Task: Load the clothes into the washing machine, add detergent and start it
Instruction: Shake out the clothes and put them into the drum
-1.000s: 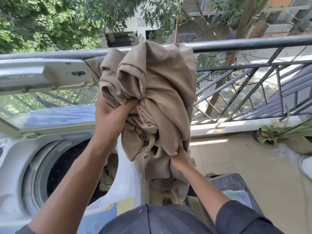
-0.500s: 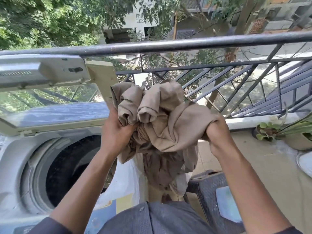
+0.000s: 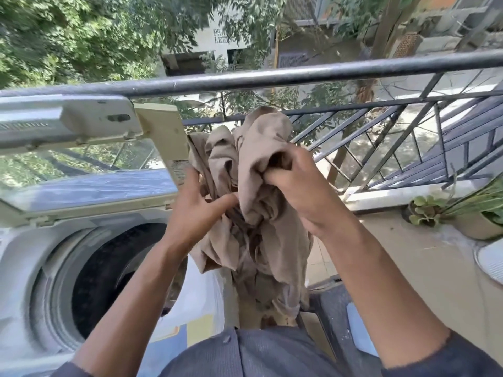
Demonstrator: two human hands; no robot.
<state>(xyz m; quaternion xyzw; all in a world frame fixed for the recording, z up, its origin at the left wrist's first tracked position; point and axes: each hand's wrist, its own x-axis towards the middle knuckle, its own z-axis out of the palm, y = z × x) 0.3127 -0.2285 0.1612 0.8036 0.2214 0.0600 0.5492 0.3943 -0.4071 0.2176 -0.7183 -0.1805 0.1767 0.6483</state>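
Balcony, sunlit; metal railing (image 3: 299, 74) across the view, trees and buildings beyond, potted plant (image 3: 446, 210) at right on the tiled floor. Top-loading washing machine (image 3: 32, 268) at left, lid (image 3: 81, 186) propped up, drum opening (image 3: 109, 278) dark and unobstructed. Beige garment (image 3: 253, 213) bunched in mid-air, just right of the drum, over a dark chair (image 3: 329, 308). Right hand (image 3: 296, 191) now clenches the upper folds from the near side; half a second ago it gripped the far right edge. Left hand (image 3: 196, 210) has let go its grip: fingers spread, touching the cloth only. Reads as regathering the bundle. Loading not yet done; detergent and start remain.
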